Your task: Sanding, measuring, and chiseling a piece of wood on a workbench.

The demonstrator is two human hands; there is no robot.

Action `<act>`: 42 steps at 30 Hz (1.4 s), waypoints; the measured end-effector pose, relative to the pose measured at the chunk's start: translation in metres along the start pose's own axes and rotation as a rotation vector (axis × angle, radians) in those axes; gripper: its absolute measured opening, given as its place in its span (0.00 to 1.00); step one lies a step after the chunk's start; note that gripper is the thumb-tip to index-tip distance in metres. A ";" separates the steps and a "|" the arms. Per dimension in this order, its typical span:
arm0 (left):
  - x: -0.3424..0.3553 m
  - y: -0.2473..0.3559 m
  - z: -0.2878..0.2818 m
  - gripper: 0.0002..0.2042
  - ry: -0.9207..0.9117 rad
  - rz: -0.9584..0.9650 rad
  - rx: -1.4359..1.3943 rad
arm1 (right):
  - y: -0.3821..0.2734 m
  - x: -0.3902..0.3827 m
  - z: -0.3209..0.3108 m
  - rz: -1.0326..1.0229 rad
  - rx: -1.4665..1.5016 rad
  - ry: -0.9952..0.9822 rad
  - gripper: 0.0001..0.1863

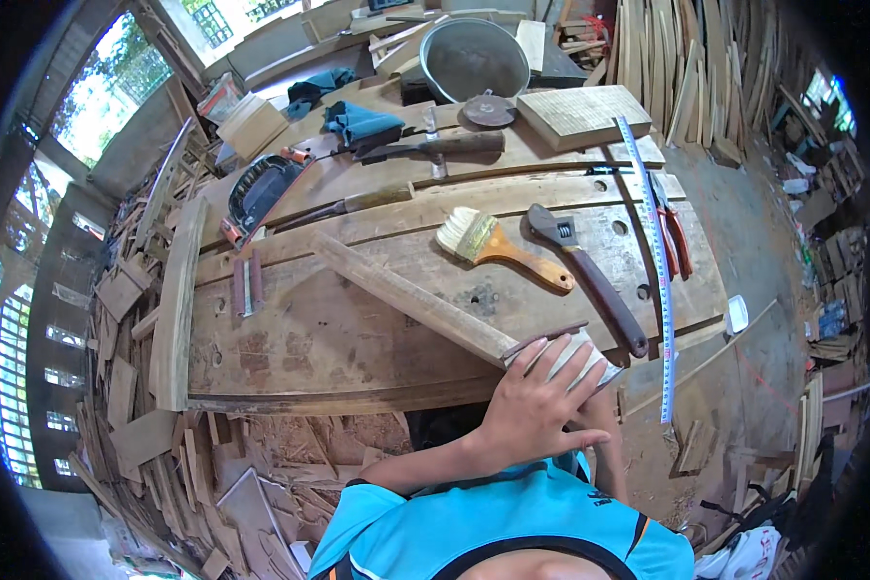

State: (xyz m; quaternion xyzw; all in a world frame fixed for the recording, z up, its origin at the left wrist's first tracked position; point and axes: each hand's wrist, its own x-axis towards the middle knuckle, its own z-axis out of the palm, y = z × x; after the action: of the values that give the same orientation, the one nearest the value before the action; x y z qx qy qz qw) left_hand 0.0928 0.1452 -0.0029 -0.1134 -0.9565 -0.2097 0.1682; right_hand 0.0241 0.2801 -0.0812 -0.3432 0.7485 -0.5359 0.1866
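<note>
Most of right hand (599, 413) hidden

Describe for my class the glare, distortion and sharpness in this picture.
In the head view, the upper-left window glares white in places; in the head view, the barred opening at the left rim bows and the corners go black; in the head view, the paintbrush and left hand look fairly sharp, with no obvious motion blur.
</note>
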 end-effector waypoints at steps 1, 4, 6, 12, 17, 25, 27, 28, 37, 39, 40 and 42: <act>-0.001 -0.001 0.001 0.31 0.001 -0.002 0.001 | 0.003 -0.001 0.001 0.001 -0.028 0.000 0.34; -0.004 -0.006 0.006 0.25 0.031 0.020 0.052 | 0.010 -0.005 0.002 0.011 -0.114 0.002 0.34; -0.004 -0.007 0.008 0.22 0.048 0.045 0.148 | 0.012 -0.007 0.001 0.020 -0.171 0.006 0.34; -0.001 0.002 0.012 0.20 0.024 0.080 0.162 | 0.006 -0.008 -0.004 0.271 -0.193 -0.120 0.37; -0.002 0.011 0.015 0.20 0.032 0.112 0.161 | 0.013 -0.014 -0.002 0.375 -0.108 -0.107 0.37; -0.001 0.015 0.023 0.21 0.026 0.147 0.174 | 0.013 -0.014 -0.003 0.193 -0.142 -0.026 0.33; -0.003 0.014 0.023 0.20 0.033 0.131 0.172 | 0.014 -0.012 0.000 0.139 -0.147 -0.021 0.32; -0.004 0.014 0.022 0.20 0.034 0.126 0.177 | 0.015 -0.011 0.001 0.112 -0.149 -0.018 0.31; -0.005 -0.010 0.008 0.24 0.082 0.080 0.091 | 0.011 -0.009 0.003 -0.098 -0.204 0.057 0.27; -0.008 -0.030 -0.010 0.24 0.079 0.022 0.082 | -0.009 0.001 -0.002 0.022 -0.099 -0.024 0.26; -0.008 -0.043 -0.022 0.24 0.079 -0.028 0.060 | -0.021 0.004 -0.004 0.150 -0.004 -0.098 0.25; -0.015 -0.078 -0.036 0.28 0.137 -0.034 0.111 | -0.024 0.008 0.000 0.198 -0.007 -0.074 0.24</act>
State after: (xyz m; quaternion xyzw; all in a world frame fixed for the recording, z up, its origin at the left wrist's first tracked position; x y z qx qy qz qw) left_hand 0.0943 0.0581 -0.0064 -0.0730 -0.9546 -0.1665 0.2359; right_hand 0.0260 0.2696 -0.0584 -0.2878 0.7731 -0.4994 0.2648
